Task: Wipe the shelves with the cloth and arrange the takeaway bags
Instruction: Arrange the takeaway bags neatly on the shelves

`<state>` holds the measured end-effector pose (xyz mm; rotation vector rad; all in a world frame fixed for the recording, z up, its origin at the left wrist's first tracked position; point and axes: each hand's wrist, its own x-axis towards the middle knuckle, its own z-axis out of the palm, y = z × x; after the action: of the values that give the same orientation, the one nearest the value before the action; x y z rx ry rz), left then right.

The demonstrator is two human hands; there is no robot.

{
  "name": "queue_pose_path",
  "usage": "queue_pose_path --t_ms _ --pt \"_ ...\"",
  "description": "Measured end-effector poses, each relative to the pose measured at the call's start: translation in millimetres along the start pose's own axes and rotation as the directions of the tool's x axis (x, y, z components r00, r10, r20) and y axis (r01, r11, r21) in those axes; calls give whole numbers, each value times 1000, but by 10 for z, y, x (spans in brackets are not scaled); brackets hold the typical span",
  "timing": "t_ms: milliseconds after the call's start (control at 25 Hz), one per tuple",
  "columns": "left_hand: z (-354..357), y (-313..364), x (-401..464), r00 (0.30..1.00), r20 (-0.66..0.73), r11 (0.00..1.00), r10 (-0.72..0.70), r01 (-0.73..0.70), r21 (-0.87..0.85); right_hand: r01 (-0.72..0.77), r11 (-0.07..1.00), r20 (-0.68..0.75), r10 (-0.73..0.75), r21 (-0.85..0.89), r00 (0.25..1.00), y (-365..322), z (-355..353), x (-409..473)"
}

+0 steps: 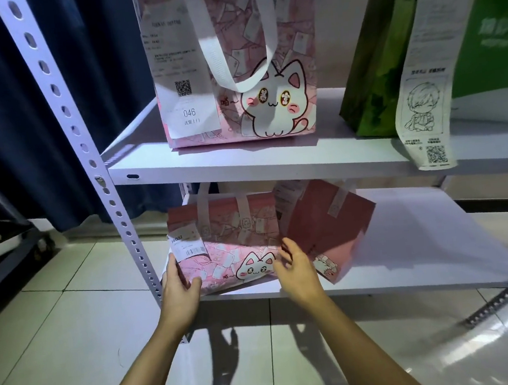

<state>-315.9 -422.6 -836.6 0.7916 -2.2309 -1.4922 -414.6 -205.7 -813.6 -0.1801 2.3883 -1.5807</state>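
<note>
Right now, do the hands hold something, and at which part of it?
The left hand grips the small pink cat bag on the lower shelf at its lower left corner. The right hand, fingers spread, touches its right edge.

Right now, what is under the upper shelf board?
Under the upper shelf board, two pink bags stand on the lower shelf: a cat-print bag and a tilted plainer bag. The board hides their handle tops.

Dark blue curtain (pixel 4 122) hangs above glossy tiled floor (pixel 60 347).
</note>
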Motion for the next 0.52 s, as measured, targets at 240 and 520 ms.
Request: queue_pose_path --t_ms 240,520 --pt "2 103 -223 986 -164 997 40 -28 74 83 996 -75 -81 23 994 -16 -109 -45" --pt "170 876 -543 944 -60 943 324 -317 102 284 958 -226 -266 50 937 -442 -527 -341"
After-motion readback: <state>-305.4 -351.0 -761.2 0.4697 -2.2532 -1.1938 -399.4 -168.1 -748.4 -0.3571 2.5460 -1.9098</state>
